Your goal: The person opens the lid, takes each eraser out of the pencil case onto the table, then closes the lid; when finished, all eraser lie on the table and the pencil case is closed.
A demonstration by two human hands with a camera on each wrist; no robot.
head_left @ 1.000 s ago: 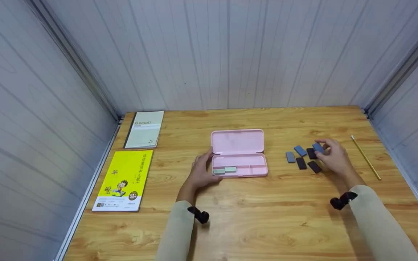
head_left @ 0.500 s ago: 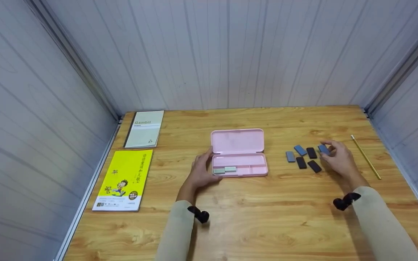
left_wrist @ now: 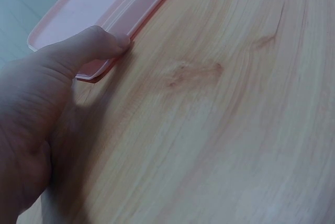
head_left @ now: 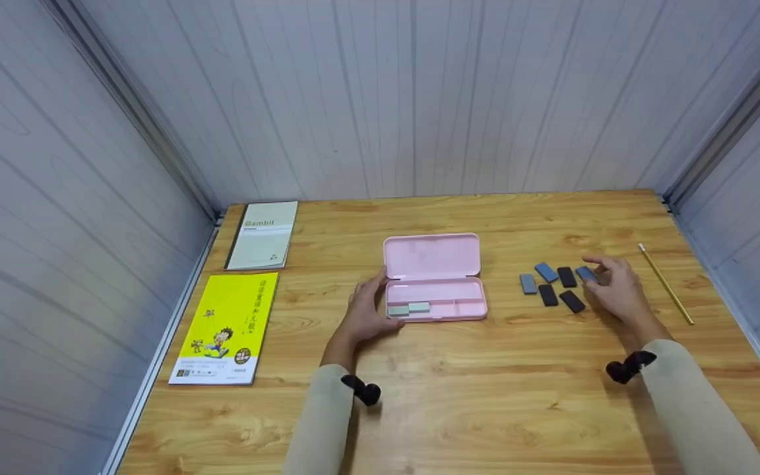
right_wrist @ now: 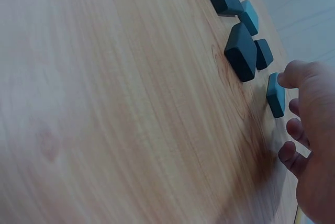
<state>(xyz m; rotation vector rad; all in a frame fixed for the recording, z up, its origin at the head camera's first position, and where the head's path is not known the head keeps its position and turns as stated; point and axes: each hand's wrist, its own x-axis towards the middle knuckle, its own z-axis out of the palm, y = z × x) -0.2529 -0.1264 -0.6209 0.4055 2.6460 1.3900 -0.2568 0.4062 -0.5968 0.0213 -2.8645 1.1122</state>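
Right hand: shifted toward 3 o'clock over the last second; we see its pinch loosened, index fingertip now off the block.
Blue block: was pinched, overlapping the upper black block; we now have it on the table, just beside, at 3 o'clock.
Upper black block: no longer partly covered.
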